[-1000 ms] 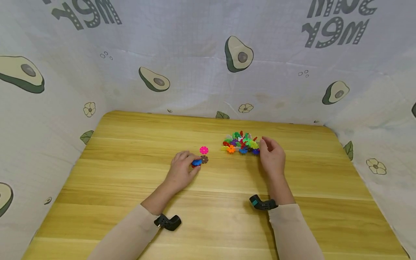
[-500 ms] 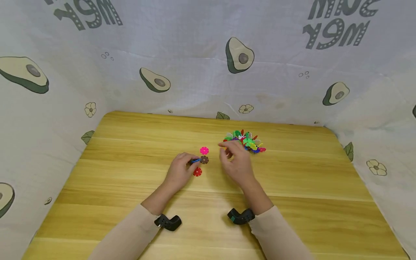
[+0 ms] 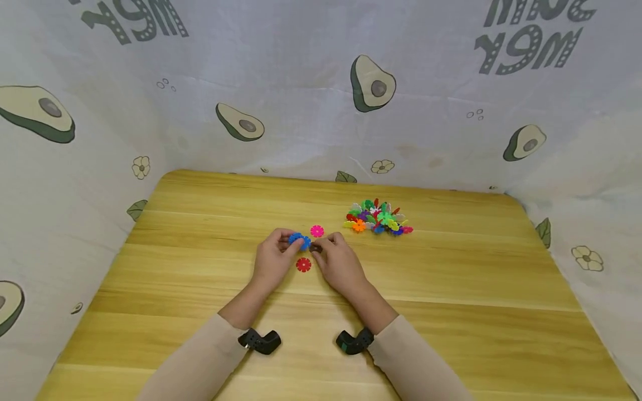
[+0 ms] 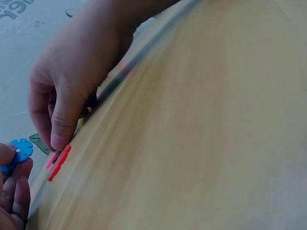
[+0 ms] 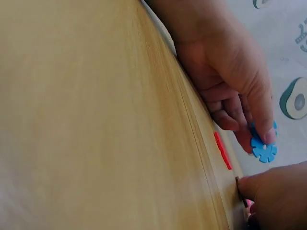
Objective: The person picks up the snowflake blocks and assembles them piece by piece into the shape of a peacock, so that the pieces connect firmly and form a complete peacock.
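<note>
My left hand (image 3: 271, 260) holds blue notched plastic snowflake discs (image 3: 299, 240) between thumb and fingers, above the table. Two blue rounds overlap there, and in the right wrist view the thumb lies across the blue disc (image 5: 265, 151). Close beside it, my right hand (image 3: 342, 264) has thumb and forefinger at a brown snowflake disc (image 3: 315, 248), mostly covered by the fingers. The left wrist view shows the fingertips pinching its edge, with the brown disc (image 4: 56, 157) tilted. A pink disc (image 3: 317, 230) lies just beyond the hands, and a red disc (image 3: 303, 264) lies flat between them.
A heap of mixed-colour snowflake discs (image 3: 378, 217) sits on the wooden table (image 3: 451, 289), right of the hands and farther back. Patterned cloth (image 3: 301, 83) hangs behind the table and at both sides. A black camera is strapped to each wrist.
My right hand has come left from the heap to the brown disc and pinches it. My left hand has lifted and turned the blue discs, uncovering the red disc.
</note>
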Available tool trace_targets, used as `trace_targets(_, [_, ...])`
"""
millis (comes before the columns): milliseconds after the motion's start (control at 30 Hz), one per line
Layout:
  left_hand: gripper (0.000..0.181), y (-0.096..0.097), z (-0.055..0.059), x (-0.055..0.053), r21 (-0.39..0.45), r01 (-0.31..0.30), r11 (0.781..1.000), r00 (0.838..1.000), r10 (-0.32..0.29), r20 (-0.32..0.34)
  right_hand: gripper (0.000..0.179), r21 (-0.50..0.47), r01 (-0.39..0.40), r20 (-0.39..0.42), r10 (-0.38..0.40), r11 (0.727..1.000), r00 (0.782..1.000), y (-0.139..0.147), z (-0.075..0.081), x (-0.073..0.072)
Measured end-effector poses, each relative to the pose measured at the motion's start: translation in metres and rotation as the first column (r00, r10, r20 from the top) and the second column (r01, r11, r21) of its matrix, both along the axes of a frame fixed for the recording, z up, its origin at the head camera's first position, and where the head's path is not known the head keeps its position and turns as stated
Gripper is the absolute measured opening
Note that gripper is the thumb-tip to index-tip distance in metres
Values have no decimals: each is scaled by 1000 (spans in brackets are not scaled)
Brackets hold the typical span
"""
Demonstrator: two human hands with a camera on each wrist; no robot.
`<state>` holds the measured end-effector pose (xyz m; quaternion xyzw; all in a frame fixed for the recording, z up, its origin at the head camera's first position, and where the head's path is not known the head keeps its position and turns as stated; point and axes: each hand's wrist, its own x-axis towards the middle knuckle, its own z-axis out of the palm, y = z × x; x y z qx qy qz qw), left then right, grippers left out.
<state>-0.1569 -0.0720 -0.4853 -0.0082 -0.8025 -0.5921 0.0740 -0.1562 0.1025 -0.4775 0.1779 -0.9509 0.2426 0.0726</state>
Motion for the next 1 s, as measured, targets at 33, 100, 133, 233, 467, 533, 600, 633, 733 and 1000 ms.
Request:
trace_targets(33, [22, 0, 1, -1, 36, -10, 999, 1000, 9, 21, 23, 6, 1, -15, 0, 1000, 1000, 0, 0, 0])
trace_targets(100, [23, -1, 2, -1, 117, -17, 993, 998, 10, 59, 26, 16, -5, -36, 6, 1000, 999, 1, -1, 0])
trace_targets(133, [23, -2, 2, -1, 158, -13, 987, 997, 2, 75, 28, 21, -12, -48, 13, 1000, 999, 2, -1, 0])
trace_targets(233, [25, -3, 3, -2, 265, 13, 964, 992, -46, 119, 32, 41, -38, -71, 41, 998, 997, 2, -1, 0])
trace_targets(467, [22, -5, 5, -3, 296, 47, 954, 978, -104, 179, 22, -146, 15, -71, -25, 989, 997, 1, -3, 0])
trace_targets(533, [22, -5, 6, -3, 288, 47, 957, 976, -106, 193, 19, -336, 29, 1, -30, 942, 1000, 1, -5, 0])
trace_targets(600, [22, -5, 6, -3, 275, 47, 960, 974, -106, 202, 16, -524, 32, 61, 0, 851, 998, 0, -7, 0])
trace_targets(633, [22, -5, 7, -3, 268, 47, 962, 973, -105, 204, 15, -597, 33, 86, 24, 802, 996, -1, -8, 1])
trace_targets(733, [22, -7, 8, -3, 259, 54, 964, 973, -108, 202, 12, -698, 14, 98, 76, 716, 992, -1, -8, 1])
trace_targets(1000, [23, -10, 8, -4, 276, 109, 955, 964, -170, 206, 12, -657, -89, -1, 117, 748, 993, -1, -8, 3])
